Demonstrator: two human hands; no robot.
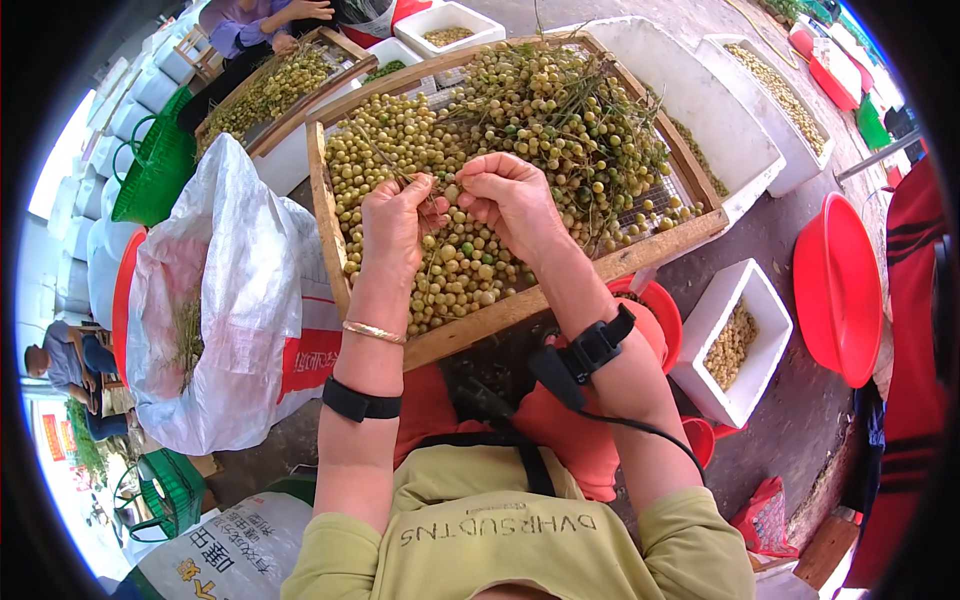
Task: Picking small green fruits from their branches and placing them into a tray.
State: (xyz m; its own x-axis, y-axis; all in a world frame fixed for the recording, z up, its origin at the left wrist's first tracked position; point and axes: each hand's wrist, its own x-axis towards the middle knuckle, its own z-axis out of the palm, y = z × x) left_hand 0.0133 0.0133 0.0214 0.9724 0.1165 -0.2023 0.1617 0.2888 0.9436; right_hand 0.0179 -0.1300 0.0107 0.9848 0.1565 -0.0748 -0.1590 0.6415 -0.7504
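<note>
Closest to the lens is the wearer's yellow-green shirt (480,540), so yeah, lap view. Main thing is the small round yellow-green fruits (465,285): loose ones cover the near and left parts of a wood-framed mesh tray (445,347), with a stemmy fruit heap (545,110) piled at the far right. My guess is the split keeps bunches from mixing with loose ones, and the tray sits at the knees so both arms reach it easily. The left hand (398,215) looks clamped, thumb against fingers, on a thin stem (378,150) poking up and away, likely gripped there to steady it. The right hand (512,200) is just beside it, thumb and fingertips bunched close, but I can't tell if they're pinched on a fruit. Both forearms run up from the lower edge and angle inward, wrists above the tray, hands nearly meeting. Left of the tray stands a white woven sack (220,300), mouth gaping, with some stems inside; probably parked there for a short reach. Over on the right, a white foam box (735,385) holds more fruit near a big red basin (842,290), and past the tray's upper left a co-worker's hand (305,12) shows by another tray (300,137).
</note>
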